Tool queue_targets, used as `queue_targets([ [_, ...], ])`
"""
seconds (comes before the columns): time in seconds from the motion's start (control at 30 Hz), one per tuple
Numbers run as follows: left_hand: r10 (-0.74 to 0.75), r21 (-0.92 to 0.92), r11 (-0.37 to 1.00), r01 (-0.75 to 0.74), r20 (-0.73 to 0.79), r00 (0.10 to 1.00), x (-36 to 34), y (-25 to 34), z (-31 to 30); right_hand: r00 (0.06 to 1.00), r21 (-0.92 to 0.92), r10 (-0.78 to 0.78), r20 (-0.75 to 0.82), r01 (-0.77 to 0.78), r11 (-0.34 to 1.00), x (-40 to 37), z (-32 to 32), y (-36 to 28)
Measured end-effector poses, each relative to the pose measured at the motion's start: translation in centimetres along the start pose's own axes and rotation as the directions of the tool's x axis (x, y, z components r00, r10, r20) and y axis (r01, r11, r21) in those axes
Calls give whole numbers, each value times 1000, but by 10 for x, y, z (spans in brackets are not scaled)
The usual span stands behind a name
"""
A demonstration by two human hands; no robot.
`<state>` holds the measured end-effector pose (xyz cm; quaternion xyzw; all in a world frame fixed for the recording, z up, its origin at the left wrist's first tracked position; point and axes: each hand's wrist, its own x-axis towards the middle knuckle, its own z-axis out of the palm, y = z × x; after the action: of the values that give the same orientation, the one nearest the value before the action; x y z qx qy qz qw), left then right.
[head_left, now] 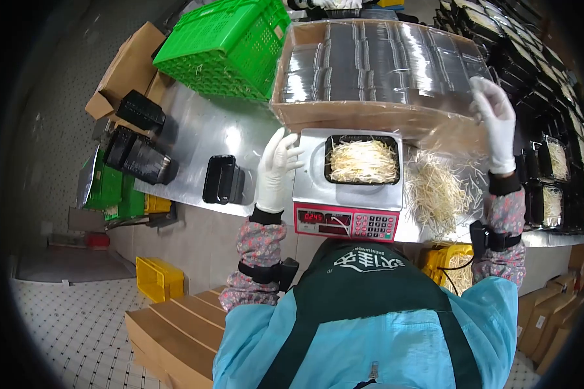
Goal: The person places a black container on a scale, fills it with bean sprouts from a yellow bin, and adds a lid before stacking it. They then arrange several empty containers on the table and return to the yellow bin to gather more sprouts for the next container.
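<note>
A black tray [331, 179] filled with bean sprouts [363, 161] sits on the metal plate of a red digital scale [345, 222], whose display seems to read 0.245. My left hand [276, 170], in a white glove, is beside the scale's left edge with its fingers apart and nothing in them. My right hand [496, 123], also gloved, is at the right end of a cardboard box [370, 115] packed with clear plastic lids [386, 61]. Its fingers are slightly bent and apart, and I see nothing held. A loose pile of sprouts [440, 194] lies right of the scale.
An empty black tray [222, 179] stands on the metal table [194, 136] at left, near stacked black trays [136, 154]. A green crate [224, 48] is behind. Filled trays [551, 159] are stacked at right. A yellow crate [160, 280] stands on the floor. Another person's gloved hands [334, 4] show at the top.
</note>
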<state>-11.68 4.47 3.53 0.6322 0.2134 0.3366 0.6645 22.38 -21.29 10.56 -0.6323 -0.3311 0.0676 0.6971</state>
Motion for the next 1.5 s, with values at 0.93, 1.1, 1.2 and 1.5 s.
queue_targets([
  [0.93, -195, 185, 966, 183, 44, 980, 100, -194, 7, 872, 40, 471, 135, -480, 876, -74, 119, 203],
  [1.1, -178, 256, 951, 175, -11, 984, 94, -184, 16, 889, 84, 449, 88, -456, 886, -79, 125, 203],
  [1.2, -116, 348, 933, 97, 33, 993, 76, -144, 23, 856, -23, 502, 125, -503, 864, -81, 114, 183],
  [1.5, -448, -247, 832, 497, 229, 864, -9, -114, 16, 621, 304, 695, 363, -784, 541, -147, 91, 126],
])
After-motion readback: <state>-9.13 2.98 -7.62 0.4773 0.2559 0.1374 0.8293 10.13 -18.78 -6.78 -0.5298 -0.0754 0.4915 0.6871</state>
